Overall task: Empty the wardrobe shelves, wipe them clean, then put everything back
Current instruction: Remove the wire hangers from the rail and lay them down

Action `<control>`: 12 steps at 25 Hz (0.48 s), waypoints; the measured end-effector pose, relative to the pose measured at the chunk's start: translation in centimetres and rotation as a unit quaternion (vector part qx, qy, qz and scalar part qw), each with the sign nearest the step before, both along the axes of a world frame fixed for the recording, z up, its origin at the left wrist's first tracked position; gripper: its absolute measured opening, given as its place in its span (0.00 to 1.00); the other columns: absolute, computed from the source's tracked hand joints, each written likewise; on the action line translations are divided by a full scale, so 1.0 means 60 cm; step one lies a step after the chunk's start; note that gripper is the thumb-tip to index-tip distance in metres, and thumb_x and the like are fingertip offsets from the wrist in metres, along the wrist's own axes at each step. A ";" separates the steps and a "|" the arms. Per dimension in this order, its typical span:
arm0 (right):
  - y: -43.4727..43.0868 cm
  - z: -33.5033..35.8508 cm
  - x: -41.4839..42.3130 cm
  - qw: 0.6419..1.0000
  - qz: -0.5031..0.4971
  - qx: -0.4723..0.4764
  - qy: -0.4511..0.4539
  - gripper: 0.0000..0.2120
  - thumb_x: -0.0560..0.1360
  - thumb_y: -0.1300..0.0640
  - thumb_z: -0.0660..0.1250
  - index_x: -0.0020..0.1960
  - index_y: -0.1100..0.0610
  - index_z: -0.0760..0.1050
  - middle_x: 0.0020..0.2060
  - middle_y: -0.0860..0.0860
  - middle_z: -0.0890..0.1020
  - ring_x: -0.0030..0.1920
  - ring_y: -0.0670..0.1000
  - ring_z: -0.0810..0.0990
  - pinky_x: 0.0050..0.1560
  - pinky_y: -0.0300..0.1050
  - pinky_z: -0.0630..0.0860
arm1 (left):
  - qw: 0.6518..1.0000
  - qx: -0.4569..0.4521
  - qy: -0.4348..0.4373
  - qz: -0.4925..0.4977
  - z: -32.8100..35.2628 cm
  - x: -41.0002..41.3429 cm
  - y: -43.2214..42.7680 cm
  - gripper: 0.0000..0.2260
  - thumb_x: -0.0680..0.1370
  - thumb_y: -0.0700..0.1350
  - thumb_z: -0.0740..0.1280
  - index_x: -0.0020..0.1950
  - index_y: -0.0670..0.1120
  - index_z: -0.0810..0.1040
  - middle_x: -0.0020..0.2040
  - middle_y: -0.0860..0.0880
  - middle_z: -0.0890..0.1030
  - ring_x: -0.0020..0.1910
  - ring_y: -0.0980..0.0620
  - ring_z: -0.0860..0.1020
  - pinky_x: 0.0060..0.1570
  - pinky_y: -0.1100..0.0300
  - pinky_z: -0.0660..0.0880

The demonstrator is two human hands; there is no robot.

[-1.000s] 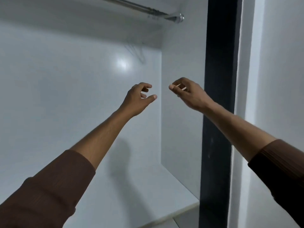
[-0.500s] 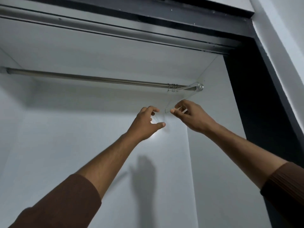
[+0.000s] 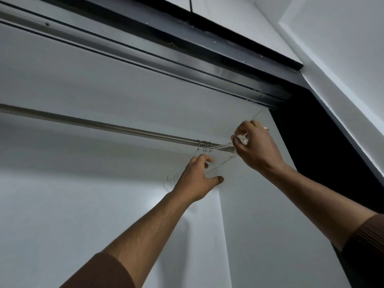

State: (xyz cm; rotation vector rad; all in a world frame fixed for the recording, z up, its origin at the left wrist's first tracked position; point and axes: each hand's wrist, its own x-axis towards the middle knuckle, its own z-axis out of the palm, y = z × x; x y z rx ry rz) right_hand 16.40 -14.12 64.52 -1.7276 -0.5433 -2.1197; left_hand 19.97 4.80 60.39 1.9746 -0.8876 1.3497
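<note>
Both hands (image 3: 195,179) (image 3: 256,148) seemingly pinch wire hangers (image 3: 218,161) on rail (image 3: 104,126).

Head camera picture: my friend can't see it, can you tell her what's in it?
Two hands reach up to thin wire hangers on a metal wardrobe rail. The right hand pinches them by the rail's end; the left hand touches them lower down.

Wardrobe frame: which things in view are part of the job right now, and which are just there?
In play:
- wire hangers, hooked on the rail's right end
- hanging rail
- right hand, fingers pinching the hangers' upper wires
- left hand, fingers curled at the hangers' lower wires

Just there:
- sliding door track
- black frame
- white back panel
- ring
</note>
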 end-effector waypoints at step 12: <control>-0.072 0.062 0.058 0.983 0.095 0.022 0.156 0.18 0.81 0.45 0.61 0.66 0.54 0.70 0.51 0.54 0.82 0.46 0.53 0.81 0.53 0.54 0.80 | 0.997 -0.035 -0.008 0.072 0.088 0.100 -0.064 0.27 0.76 0.36 0.66 0.75 0.48 0.69 0.73 0.47 0.72 0.70 0.47 0.72 0.67 0.56 0.71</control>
